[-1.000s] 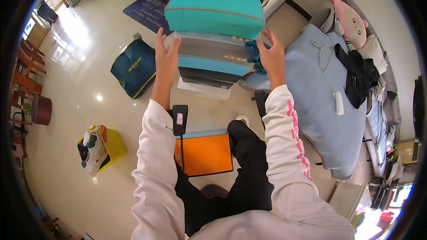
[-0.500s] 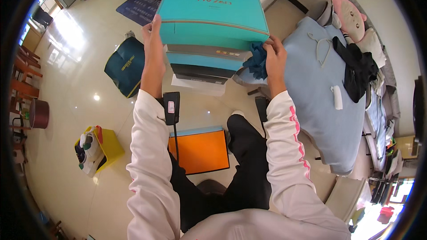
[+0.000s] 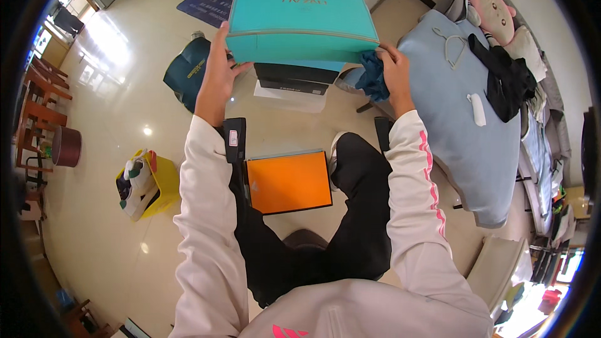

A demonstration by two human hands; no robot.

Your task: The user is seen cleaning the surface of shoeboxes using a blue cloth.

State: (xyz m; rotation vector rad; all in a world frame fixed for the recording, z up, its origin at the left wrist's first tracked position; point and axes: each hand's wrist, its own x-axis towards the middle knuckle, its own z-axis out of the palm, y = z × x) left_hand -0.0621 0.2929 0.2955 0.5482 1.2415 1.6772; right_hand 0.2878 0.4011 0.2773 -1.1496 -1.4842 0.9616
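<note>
A turquoise lidded box (image 3: 303, 9) is in front of me, above a stack of boxes. My left hand (image 3: 216, 81) is at its left end, one finger along the side and others reaching below its front edge. My right hand (image 3: 394, 78) is closed on a crumpled dark-blue cloth (image 3: 373, 76), with fingertips at the box's right front corner. Below show a light-blue box edge (image 3: 328, 65), a black box (image 3: 294, 78) and a white box (image 3: 291, 98). Whether the turquoise box rests on them I cannot tell.
An orange box (image 3: 289, 183) lies on the floor between my legs. At left are a yellow bin (image 3: 164, 188) with shoes and a dark-teal bag (image 3: 188, 75). A blue-covered couch (image 3: 451, 119) on the right holds a hanger, black clothing and a pink plush toy (image 3: 491, 9).
The turquoise box now hides the grey box that showed beneath it. My left fingers have spread at its lower left corner. The view has shifted, and the cloth stays in my right hand.
</note>
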